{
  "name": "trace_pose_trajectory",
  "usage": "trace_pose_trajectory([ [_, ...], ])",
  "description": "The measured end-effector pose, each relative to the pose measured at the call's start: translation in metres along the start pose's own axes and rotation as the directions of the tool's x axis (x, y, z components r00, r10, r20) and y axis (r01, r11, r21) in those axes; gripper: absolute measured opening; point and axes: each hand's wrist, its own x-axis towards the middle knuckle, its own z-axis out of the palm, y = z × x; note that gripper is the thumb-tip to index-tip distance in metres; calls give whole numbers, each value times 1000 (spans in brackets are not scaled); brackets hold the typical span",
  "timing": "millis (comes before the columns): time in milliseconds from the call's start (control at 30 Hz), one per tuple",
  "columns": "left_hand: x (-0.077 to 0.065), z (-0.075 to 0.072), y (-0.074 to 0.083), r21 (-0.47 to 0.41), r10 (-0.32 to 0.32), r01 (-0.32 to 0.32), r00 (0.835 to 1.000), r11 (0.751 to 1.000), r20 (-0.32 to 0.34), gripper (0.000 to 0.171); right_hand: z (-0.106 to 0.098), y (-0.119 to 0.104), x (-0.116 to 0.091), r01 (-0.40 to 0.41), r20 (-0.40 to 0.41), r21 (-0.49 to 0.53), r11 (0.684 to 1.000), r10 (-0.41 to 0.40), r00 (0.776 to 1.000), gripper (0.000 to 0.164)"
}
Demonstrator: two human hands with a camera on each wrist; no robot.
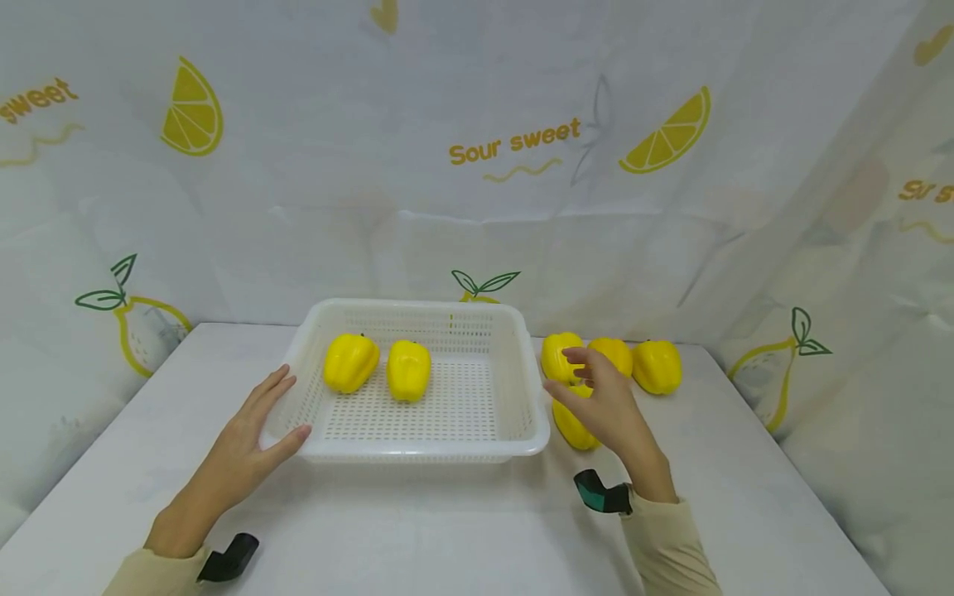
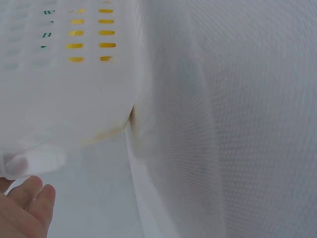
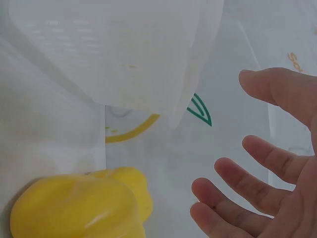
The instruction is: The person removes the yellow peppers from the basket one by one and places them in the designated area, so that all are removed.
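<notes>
A white plastic basket (image 1: 417, 449) with slotted walls stands in front of me, holding two yellow bell peppers, one left (image 1: 350, 362) and one nearer the middle (image 1: 408, 371). My left hand (image 1: 242, 443) rests at the basket's left side, thumb over the near corner of the rim. Right of the basket, my right hand (image 1: 607, 406) hovers over a group of several yellow bell peppers (image 1: 657, 367). Its fingers are spread and loosely bent, with nothing between them. In the right wrist view, peppers (image 3: 74, 208) lie below and left of the fingers (image 3: 252, 186).
The white table (image 1: 447, 530) ends at a pale curtain (image 1: 335, 182) printed with lemons and lettering, close behind the basket. Black wrist mounts stick out beside the left (image 1: 229, 558) and right (image 1: 602, 492) sleeves.
</notes>
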Motion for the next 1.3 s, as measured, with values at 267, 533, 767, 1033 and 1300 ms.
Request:
trace_pose_trajectory([
  [267, 0, 1, -1, -10, 8, -8, 1000, 1000, -5, 73, 9, -17, -1, 39, 3, 80, 996, -39, 999, 57],
  [533, 0, 2, -1, -11, 3, -3, 1000, 1000, -5, 73, 15, -33, 2, 74, 35, 109, 991, -78, 996, 56],
  [767, 0, 2, -1, -10, 9, -9, 1000, 1000, -11, 73, 16, -49, 11, 101, 81, 106, 989, -110, 991, 57],
  [1033, 0, 2, -2, -12, 12, -12, 1000, 1000, -9, 73, 20, -65, 27, 134, 117, 83, 988, -143, 983, 56],
  [1300, 0, 2, -1, -12, 12, -12, 1000, 1000, -14, 72, 24, -78, 42, 96, 167, 131, 987, -118, 979, 54],
])
